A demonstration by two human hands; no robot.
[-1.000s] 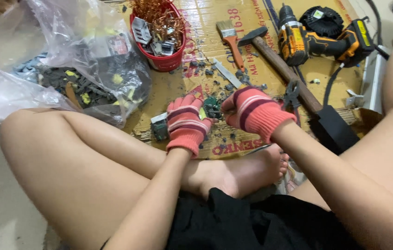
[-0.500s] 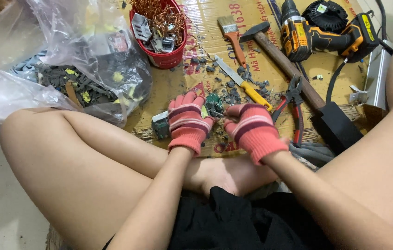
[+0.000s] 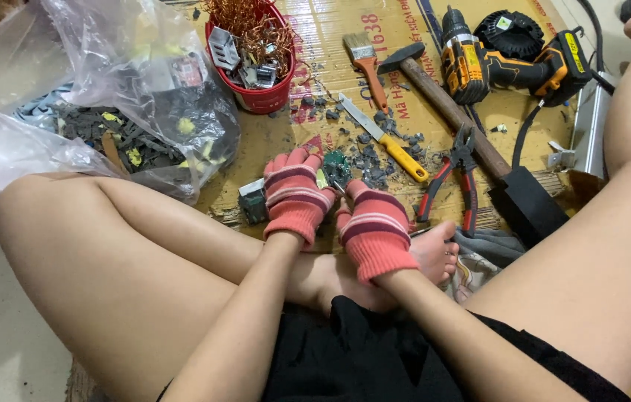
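The small green circuit board (image 3: 338, 168) sits over the cardboard between both gloved hands, gripped by the left hand (image 3: 295, 195) fingers on its left edge, the right hand (image 3: 375, 227) closed just below-right, contents unseen.

Small green circuit board (image 3: 336, 168), tilted, on the cardboard just above the ankles.
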